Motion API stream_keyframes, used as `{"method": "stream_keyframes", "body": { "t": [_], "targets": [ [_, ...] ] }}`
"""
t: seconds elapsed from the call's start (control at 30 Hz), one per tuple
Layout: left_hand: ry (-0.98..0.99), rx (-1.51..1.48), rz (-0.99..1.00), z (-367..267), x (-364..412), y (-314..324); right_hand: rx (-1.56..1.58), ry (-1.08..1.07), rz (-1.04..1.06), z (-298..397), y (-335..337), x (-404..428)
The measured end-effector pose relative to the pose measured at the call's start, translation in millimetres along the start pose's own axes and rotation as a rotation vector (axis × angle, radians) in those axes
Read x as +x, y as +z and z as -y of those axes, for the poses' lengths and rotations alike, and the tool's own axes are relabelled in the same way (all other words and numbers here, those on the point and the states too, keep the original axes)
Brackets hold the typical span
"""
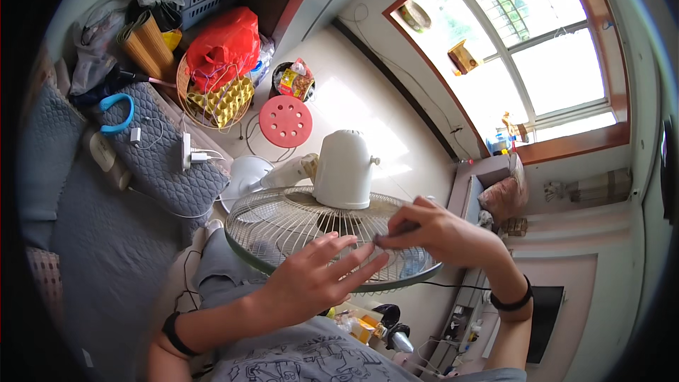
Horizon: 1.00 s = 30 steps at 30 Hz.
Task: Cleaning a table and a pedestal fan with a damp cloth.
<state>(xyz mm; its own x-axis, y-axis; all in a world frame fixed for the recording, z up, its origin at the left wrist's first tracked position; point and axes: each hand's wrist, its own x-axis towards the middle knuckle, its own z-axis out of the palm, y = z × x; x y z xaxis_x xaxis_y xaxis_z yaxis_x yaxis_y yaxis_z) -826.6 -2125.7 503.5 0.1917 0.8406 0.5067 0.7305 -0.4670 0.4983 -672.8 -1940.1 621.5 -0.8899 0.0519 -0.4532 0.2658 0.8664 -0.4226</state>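
An electric fan with a white motor housing (345, 170) and a round wire guard (276, 223) lies in front of me, the guard edged by a green rim. Over the guard, my left hand (323, 270) spreads its fingers, its fingertips close to those of the other hand. My right hand (429, 231) pinches a small dark object (395, 231) above the guard's right part; what it is, I cannot tell. The fan's white pole and round base (246, 178) extend behind the guard to the left.
A red round stool (285, 121) stands beyond the fan, near a small bin holding colourful packaging (294, 80). To the left, a quilted grey cover (159, 143) bears a white power strip (185, 151) and a blue ring-shaped device (130, 111). A basket (183, 90) holds a red bag and egg trays.
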Motion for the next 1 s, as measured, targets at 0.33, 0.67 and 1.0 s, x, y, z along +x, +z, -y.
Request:
{"method": "stream_keyframes", "body": {
  "t": [0.33, 0.67, 1.0],
  "targets": [
    [0.004, 0.013, 0.016, 1, -1, -5, -0.043, -0.029, -0.034, 5, 8, 11],
    [0.063, -0.005, -0.019, 4, -4, -5, 0.088, -0.013, 0.047, -33, 27, 39],
    [0.124, 0.146, -0.062, 3, -3, 0, 0.113, 0.005, 0.063, -53, 45, 62]
  ]
}}
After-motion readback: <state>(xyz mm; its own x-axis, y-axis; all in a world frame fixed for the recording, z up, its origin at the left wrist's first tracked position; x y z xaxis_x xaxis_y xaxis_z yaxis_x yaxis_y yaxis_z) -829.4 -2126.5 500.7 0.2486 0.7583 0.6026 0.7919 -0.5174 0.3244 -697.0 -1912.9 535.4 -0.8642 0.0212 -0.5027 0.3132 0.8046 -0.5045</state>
